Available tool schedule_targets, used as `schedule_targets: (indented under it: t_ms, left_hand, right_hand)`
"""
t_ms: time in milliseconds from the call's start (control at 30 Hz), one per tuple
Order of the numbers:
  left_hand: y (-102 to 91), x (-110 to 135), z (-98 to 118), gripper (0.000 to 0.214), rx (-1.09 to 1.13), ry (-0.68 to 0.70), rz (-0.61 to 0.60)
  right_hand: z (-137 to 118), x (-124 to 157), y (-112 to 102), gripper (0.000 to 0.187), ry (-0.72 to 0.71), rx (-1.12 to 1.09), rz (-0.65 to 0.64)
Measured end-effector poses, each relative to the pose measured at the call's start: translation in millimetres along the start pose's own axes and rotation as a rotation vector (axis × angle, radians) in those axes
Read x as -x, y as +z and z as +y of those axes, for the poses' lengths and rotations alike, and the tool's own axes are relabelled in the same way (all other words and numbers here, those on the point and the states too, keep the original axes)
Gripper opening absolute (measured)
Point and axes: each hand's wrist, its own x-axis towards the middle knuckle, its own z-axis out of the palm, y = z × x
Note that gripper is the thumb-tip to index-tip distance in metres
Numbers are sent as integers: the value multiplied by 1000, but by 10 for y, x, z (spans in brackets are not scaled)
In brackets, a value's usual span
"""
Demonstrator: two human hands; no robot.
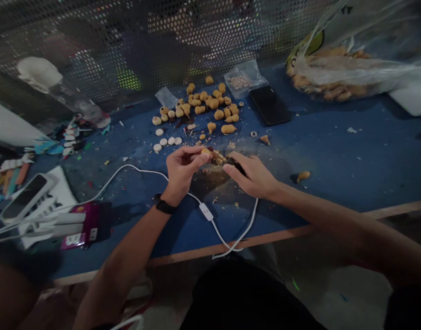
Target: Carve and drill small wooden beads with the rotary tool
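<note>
My left hand (183,167) pinches a small tan gourd-shaped piece (206,151) between thumb and fingers. In my right hand (253,176) is a black-handled tool (237,167), its metal tip pointing left toward the piece. Whether the tip touches it I cannot tell. A white cord with an inline switch (206,211) loops below both hands and up toward the right hand. Beyond the hands lies a loose heap of tan gourd-shaped pieces (213,103), some with pale or hollow ends. Several white round discs (163,142) lie just past my left hand.
A black phone (270,105) and a small clear bag (244,79) lie behind the heap. A large clear bag of tan pieces (334,78) stands back right. At left are a white power bank (24,197), a purple packet (81,224) and a bottle (93,112). A perforated metal panel (138,50) rises behind.
</note>
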Motion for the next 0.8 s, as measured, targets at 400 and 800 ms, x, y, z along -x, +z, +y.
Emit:
schedule_targets:
  t_ms: [400,800]
  left_hand:
    - [10,14,25,37,-33,-7,-8]
    - [2,5,13,39,-48,-14,-13]
  right_hand:
    - [-14,-4,4,32,-7,2,3]
    - [-33,-10,-1,31,5,0,-4]
